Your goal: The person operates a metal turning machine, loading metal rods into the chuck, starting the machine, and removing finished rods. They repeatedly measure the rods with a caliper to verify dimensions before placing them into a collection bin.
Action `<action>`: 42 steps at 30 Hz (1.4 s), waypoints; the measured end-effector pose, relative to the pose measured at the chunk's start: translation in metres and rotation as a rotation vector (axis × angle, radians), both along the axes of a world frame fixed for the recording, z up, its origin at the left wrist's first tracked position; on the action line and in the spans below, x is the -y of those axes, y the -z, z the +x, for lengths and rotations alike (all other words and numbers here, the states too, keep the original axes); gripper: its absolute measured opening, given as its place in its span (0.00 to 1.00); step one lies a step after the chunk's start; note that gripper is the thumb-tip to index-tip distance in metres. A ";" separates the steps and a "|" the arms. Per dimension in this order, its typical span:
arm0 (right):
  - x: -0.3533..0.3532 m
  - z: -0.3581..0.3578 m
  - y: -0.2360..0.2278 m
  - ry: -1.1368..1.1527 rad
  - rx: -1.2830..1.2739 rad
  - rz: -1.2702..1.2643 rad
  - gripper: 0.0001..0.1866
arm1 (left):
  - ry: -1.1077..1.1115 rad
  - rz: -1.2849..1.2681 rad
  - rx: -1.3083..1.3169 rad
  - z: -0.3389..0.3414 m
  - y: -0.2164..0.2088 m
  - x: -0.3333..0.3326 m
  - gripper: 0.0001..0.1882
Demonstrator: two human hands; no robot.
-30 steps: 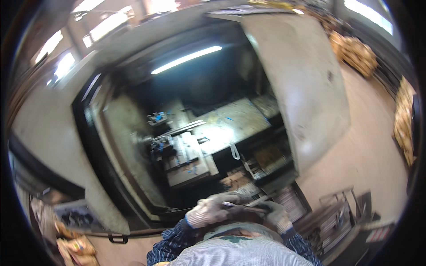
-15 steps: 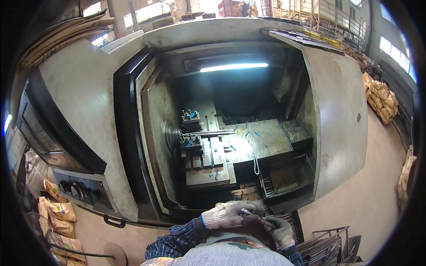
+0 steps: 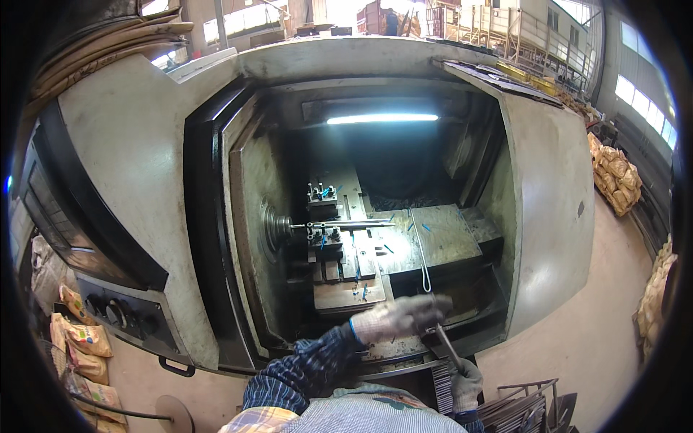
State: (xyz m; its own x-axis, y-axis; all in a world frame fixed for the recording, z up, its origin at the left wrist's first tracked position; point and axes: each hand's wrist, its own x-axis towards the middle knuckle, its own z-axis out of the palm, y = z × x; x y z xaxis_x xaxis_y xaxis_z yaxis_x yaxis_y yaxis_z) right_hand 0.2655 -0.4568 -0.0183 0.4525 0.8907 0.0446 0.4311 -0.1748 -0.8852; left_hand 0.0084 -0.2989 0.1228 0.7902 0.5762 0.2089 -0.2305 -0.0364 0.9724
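Observation:
My right hand point(image 3: 466, 386), in a grey work glove, is closed round the lower end of a slim metal rod point(image 3: 449, 345), which slants up and to the left. My left hand point(image 3: 401, 317), also gloved, reaches across near the rod's upper end. Motion smears its fingers, so whether it touches the rod cannot be told. In front of me is a lathe with its chuck point(image 3: 276, 226) at the left. Beside the chuck a carriage carries a rear tool post point(image 3: 323, 193) and a front tool post point(image 3: 325, 237). A long thin bar point(image 3: 372, 224) extends rightward from the front one.
A long wire hook point(image 3: 425, 274) hangs over the bed cover's front edge. Small blue bits lie scattered on the carriage and cover. A bundle of metal rods point(image 3: 444, 390) sits by my waist, with a rack point(image 3: 530, 404) of dark bars to the right. The machine's housing point(image 3: 545, 195) frames the opening.
My left hand has moved up and forward from my waist. The rod now points upward from my right hand. The carriage stands slightly farther right of the chuck.

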 end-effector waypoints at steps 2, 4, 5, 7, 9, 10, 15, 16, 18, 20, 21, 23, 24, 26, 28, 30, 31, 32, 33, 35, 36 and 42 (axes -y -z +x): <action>0.000 0.005 0.000 0.017 0.032 -0.044 0.07 | -0.133 0.064 0.027 -0.009 0.013 -0.038 0.44; 0.004 0.014 0.008 0.063 0.044 -0.052 0.08 | -0.418 0.127 -0.293 -0.017 -0.002 -0.089 0.34; 0.005 0.018 0.005 0.074 0.036 -0.081 0.08 | -0.565 0.158 -0.454 -0.022 -0.010 -0.116 0.29; 0.006 0.022 -0.004 0.073 0.020 -0.130 0.06 | -0.895 0.346 -0.717 -0.058 0.005 -0.188 0.23; 0.010 0.033 0.022 0.085 0.000 -0.079 0.05 | -1.083 0.328 -1.098 -0.100 0.006 -0.234 0.24; 0.012 0.037 0.027 0.091 -0.026 -0.092 0.06 | -1.109 0.258 -1.372 -0.121 0.006 -0.250 0.24; 0.028 0.055 0.066 0.131 0.011 -0.055 0.09 | -1.132 0.539 -2.035 -0.236 0.095 -0.251 0.22; 0.030 0.049 0.055 0.189 -0.068 -0.101 0.09 | -1.019 0.551 -2.179 -0.236 0.104 -0.252 0.22; 0.033 0.046 0.039 0.183 0.057 -0.207 0.08 | -0.858 0.376 -2.182 -0.230 0.092 -0.260 0.25; 0.028 0.043 0.036 0.166 0.098 -0.224 0.08 | -0.766 0.264 -2.184 -0.252 0.103 -0.276 0.23; 0.028 0.041 0.036 0.185 0.083 -0.194 0.07 | -0.688 0.212 -2.176 -0.249 0.098 -0.286 0.22; 0.028 0.035 0.030 0.217 0.068 -0.193 0.07 | -0.391 0.316 -2.169 -0.216 0.080 -0.303 0.22; 0.028 0.032 0.024 0.220 0.068 -0.225 0.07 | -0.424 0.342 -2.110 -0.202 0.092 -0.319 0.21; 0.027 0.031 0.025 0.226 0.046 -0.244 0.08 | -0.494 0.359 -2.008 -0.155 0.087 -0.324 0.20; 0.021 0.035 0.038 0.200 0.008 -0.218 0.08 | -0.612 0.477 -1.884 -0.138 0.103 -0.329 0.19; 0.025 0.041 0.048 0.195 0.024 -0.217 0.09 | -0.621 0.648 -1.790 -0.103 0.107 -0.320 0.17; 0.027 0.043 0.050 0.207 0.031 -0.219 0.09 | -0.672 0.583 -1.742 -0.071 0.094 -0.310 0.17; 0.028 0.038 0.037 0.235 0.008 -0.277 0.09 | -0.729 0.523 -1.694 -0.040 0.077 -0.296 0.17; 0.025 0.039 0.035 0.219 0.023 -0.266 0.09 | -0.715 0.581 -1.704 -0.039 0.092 -0.300 0.19; 0.024 0.043 0.043 0.193 0.055 -0.247 0.10 | -0.709 0.509 -1.668 -0.032 0.113 -0.306 0.18; 0.026 0.043 0.041 0.208 0.059 -0.215 0.09 | -0.719 0.504 -1.693 -0.019 0.108 -0.300 0.18; 0.020 0.067 0.048 0.106 -0.085 -0.273 0.11 | -0.839 0.456 -1.400 -0.023 0.105 -0.264 0.20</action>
State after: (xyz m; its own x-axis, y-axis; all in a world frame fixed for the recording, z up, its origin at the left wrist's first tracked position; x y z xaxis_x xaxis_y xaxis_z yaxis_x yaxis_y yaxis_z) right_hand 0.3325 -0.4769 -0.0667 0.5355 0.8120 -0.2322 0.3239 -0.4513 -0.8315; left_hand -0.0151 -0.0353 0.0176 0.0305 0.9964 -0.0792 0.9612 -0.0075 0.2757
